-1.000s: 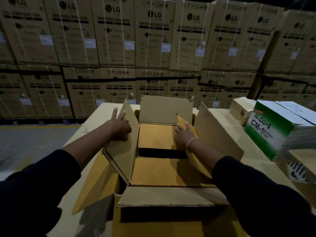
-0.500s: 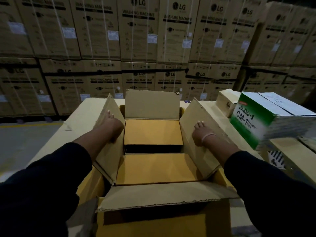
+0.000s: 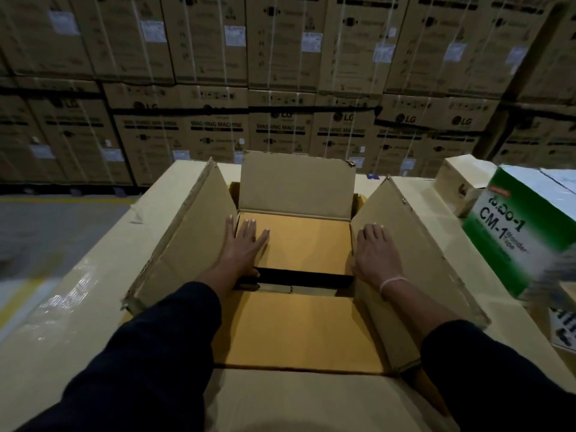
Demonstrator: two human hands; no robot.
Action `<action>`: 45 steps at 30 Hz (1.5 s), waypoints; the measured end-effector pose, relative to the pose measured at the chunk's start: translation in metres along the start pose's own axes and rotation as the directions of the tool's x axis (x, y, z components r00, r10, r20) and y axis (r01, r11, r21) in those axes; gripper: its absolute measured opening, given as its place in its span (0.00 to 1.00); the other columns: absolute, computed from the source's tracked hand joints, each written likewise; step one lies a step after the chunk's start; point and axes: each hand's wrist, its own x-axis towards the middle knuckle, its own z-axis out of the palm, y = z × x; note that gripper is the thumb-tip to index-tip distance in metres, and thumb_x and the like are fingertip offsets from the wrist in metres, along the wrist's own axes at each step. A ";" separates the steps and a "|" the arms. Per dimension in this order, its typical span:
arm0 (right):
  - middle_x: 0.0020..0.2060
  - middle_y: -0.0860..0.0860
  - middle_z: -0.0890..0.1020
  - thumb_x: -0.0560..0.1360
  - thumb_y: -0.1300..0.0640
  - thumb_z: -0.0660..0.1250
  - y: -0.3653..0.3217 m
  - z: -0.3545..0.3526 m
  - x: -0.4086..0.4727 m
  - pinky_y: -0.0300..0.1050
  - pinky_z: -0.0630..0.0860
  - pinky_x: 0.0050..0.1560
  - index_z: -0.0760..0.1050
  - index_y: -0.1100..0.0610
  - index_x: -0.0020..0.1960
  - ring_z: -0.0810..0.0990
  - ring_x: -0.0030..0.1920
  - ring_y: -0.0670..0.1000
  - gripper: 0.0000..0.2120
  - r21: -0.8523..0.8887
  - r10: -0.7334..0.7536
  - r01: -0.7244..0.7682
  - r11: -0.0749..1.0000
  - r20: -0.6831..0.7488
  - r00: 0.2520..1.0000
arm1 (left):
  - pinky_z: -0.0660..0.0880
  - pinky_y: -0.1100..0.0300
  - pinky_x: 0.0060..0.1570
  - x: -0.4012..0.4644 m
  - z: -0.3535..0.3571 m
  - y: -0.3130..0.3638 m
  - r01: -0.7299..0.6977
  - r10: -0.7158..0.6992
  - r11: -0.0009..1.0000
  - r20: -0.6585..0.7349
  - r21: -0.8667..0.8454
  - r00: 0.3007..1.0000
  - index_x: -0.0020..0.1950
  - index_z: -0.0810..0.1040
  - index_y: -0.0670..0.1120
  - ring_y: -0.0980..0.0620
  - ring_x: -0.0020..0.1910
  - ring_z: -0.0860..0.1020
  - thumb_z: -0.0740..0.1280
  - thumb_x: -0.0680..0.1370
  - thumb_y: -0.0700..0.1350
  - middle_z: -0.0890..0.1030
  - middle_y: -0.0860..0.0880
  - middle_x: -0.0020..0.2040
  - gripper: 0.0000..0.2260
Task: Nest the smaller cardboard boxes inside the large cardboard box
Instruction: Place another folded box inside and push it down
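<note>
Pale tabletop (image 3: pixel 93 275) walled by stacked washing-machine cartons (image 3: pixel 280 73).
Left hand (image 3: pixel 241 251) and right hand (image 3: pixel 375 254) are laid flat, fingers spread, nothing gripped, inside the large cardboard box (image 3: pixel 296 182); open floor (image 3: pixel 56 226) is seen at frame left.

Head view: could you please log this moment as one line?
left hand: flat on far inner flap | right hand: on right flap | large brown cardboard box: open
</note>
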 end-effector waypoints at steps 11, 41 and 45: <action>0.53 0.55 0.72 0.80 0.57 0.62 -0.002 -0.005 0.015 0.52 0.70 0.53 0.72 0.57 0.56 0.69 0.51 0.53 0.07 0.743 0.465 -0.119 0.659 -0.278 0.841 | 0.80 0.51 0.47 0.024 -0.070 -0.046 -0.100 0.010 0.909 -0.218 -0.405 0.976 0.56 0.77 0.47 0.47 0.47 0.80 0.63 0.80 0.49 0.81 0.45 0.52 0.09; 0.41 0.56 0.85 0.81 0.51 0.70 0.035 -0.087 -0.003 0.48 0.80 0.48 0.85 0.59 0.48 0.84 0.40 0.53 0.12 0.735 -0.312 -0.504 0.453 0.660 0.683 | 0.43 0.39 0.79 0.054 -0.067 -0.103 -0.005 0.022 0.982 0.087 -0.191 0.996 0.83 0.45 0.59 0.39 0.82 0.50 0.56 0.86 0.49 0.56 0.44 0.83 0.29; 0.66 0.54 0.81 0.78 0.48 0.73 0.040 -0.130 -0.036 0.56 0.79 0.66 0.73 0.50 0.74 0.81 0.64 0.58 0.26 0.576 -0.456 -0.321 0.752 0.806 0.379 | 0.42 0.38 0.79 0.012 -0.082 -0.100 -0.007 0.032 0.983 0.138 -0.183 0.990 0.83 0.43 0.58 0.38 0.82 0.50 0.60 0.85 0.55 0.57 0.42 0.82 0.32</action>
